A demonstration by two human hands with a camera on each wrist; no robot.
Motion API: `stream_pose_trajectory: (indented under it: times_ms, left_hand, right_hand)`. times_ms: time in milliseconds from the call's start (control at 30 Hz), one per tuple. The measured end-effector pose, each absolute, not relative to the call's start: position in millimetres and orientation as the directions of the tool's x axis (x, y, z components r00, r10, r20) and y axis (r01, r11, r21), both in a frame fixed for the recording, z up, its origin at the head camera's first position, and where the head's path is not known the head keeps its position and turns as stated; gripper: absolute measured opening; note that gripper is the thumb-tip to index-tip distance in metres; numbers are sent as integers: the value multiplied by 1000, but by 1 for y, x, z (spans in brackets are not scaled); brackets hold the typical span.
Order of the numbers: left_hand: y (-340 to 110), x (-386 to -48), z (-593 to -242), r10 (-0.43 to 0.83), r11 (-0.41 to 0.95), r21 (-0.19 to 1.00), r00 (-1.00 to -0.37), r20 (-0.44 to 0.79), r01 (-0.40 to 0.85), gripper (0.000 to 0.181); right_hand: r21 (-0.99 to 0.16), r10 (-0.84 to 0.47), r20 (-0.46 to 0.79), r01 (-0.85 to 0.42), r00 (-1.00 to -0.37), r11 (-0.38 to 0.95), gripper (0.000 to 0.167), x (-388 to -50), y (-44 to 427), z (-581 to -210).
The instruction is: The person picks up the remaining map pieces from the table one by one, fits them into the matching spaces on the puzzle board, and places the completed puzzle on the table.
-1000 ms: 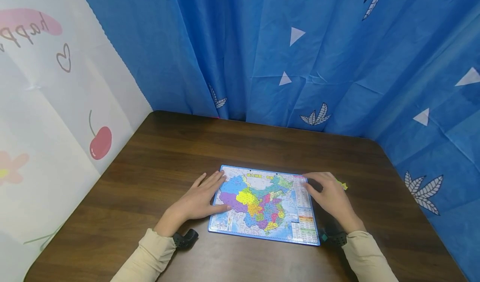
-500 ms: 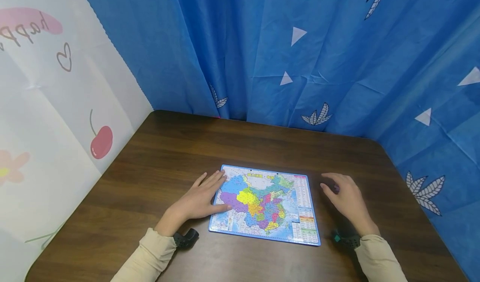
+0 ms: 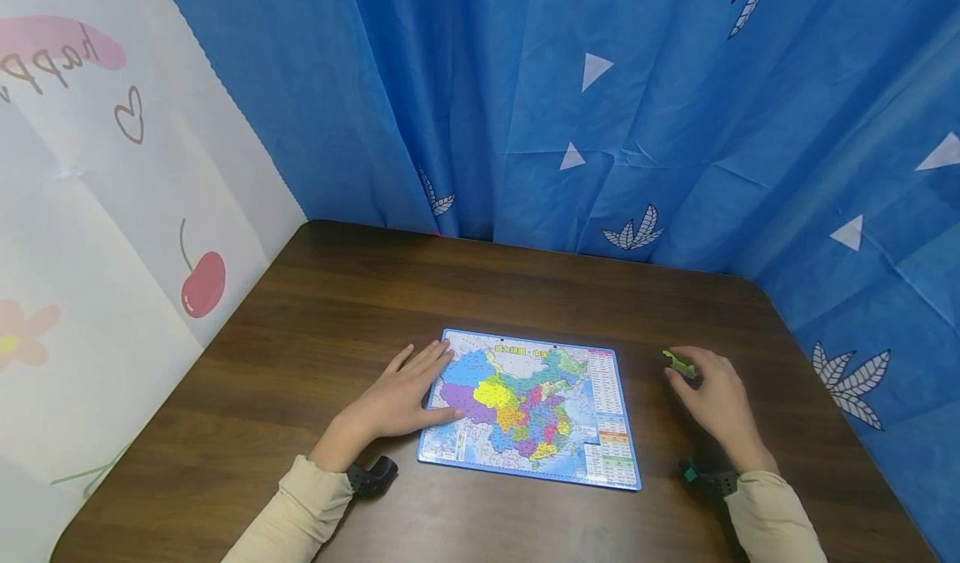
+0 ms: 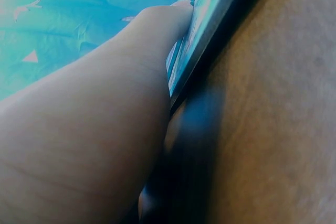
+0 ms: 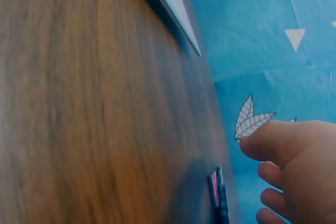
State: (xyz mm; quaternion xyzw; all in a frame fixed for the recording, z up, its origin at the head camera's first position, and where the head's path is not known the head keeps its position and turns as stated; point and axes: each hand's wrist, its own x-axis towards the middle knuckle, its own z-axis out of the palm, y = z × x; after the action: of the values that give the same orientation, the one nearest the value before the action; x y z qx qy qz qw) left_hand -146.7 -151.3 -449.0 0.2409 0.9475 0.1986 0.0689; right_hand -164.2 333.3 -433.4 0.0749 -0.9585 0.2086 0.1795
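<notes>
A blue-edged board with a coloured map (image 3: 517,384) lies flat on the table. My left hand (image 3: 397,396) rests with spread fingers on its left edge, the thumb over the map; the left wrist view shows the hand (image 4: 100,114) against the board's edge (image 4: 205,40). Right of the board, my right hand (image 3: 716,392) is around a small yellow-green piece (image 3: 681,365), thumb and forefinger apart at its near side. In the right wrist view small stacked pieces with a pink face (image 5: 216,187) stand below the right hand (image 5: 294,161); I see no grip on them.
The brown wooden table (image 3: 360,288) reaches back to a blue patterned curtain (image 3: 465,130). A white printed sheet (image 3: 112,213) hangs along the left. Both wrists wear dark straps with small devices, the left one (image 3: 372,477) near the board's lower left corner.
My right hand has moved off the board's right edge and further right, to the yellow-green piece, which now shows between thumb and forefinger. The left hand and the board have stayed put.
</notes>
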Motion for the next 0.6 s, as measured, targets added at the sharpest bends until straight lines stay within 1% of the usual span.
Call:
stream_pose_trajectory:
  times_ms: [600]
  left_hand:
    - [-151,-147,-449,486,801,420,-873,-40,427,99]
  right_hand:
    - [-390,-37,340,-176,-940,904,36,-164,356,-447]
